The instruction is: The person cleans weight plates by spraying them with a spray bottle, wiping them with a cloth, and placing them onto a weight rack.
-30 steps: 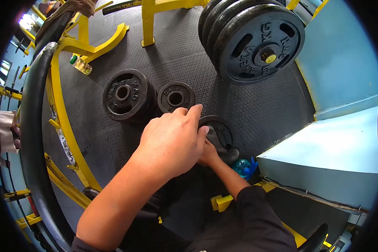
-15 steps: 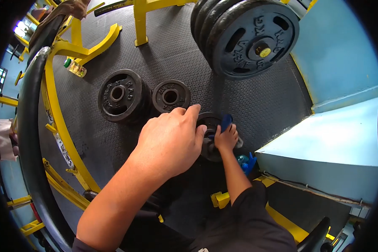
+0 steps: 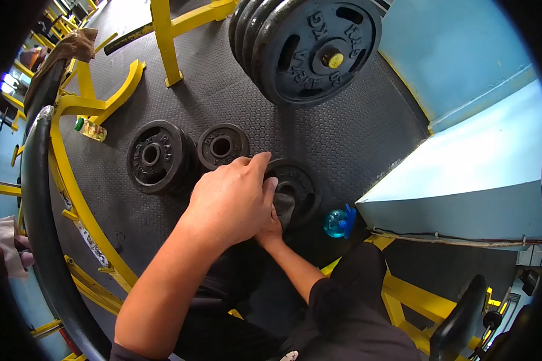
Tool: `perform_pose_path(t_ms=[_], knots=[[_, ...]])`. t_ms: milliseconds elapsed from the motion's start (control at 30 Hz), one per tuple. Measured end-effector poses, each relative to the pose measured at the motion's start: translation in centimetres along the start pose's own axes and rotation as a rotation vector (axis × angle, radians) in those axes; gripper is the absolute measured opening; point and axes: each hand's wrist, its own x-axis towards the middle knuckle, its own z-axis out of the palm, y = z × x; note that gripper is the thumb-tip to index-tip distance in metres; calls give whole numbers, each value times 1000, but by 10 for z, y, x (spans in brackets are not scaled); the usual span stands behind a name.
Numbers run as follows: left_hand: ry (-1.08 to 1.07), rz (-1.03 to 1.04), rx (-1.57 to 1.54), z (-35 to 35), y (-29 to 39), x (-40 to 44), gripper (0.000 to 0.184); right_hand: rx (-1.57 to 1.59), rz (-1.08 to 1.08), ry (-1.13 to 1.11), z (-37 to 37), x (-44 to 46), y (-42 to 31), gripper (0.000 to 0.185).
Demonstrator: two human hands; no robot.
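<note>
My left hand (image 3: pixel 229 197) is raised in the foreground, back up, its thumb and index finger apart and its other fingers bent and partly hidden. I see nothing in it. Just below and behind it, my right hand (image 3: pixel 272 230) is closed on a dark grey cloth item (image 3: pixel 285 207), perhaps a glove; the left hand hides part of the grip. Beneath both hands a black weight plate (image 3: pixel 307 188) lies flat on the floor. A small plate (image 3: pixel 221 145) and a stack of larger plates (image 3: pixel 152 155) are beyond the left hand.
A loaded barbell with thick plates (image 3: pixel 319 54) hangs at the upper right. A blue bottle (image 3: pixel 336 222) stands by the pale blue wall base (image 3: pixel 451 210). Yellow frames (image 3: pixel 90 192) with a black pad (image 3: pixel 36 198) run along the left. A green-capped jar (image 3: pixel 91 129) is on the rubber floor.
My right hand has moved left, from beside the floor plate to behind my left hand. The blue face of its item no longer shows; dark grey does. The view has shifted slightly.
</note>
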Motion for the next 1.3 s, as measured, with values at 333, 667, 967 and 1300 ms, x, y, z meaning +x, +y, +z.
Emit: perform_pose_path(t_ms=[333,667,967,1300], knots=[[-128,142,86,83,-25,33,49,-63,81,-500,-99,-81,26,49],[-32,591,983,283,-146,128,32,475,280,-650,-144,-113,45,49],[-499,944,867,244,-150,176,80,851,871,-352,-66,-83,61,47],[-363,1242,821,254,-179,194,18,2001,1423,-96,-64,-60,77,19]])
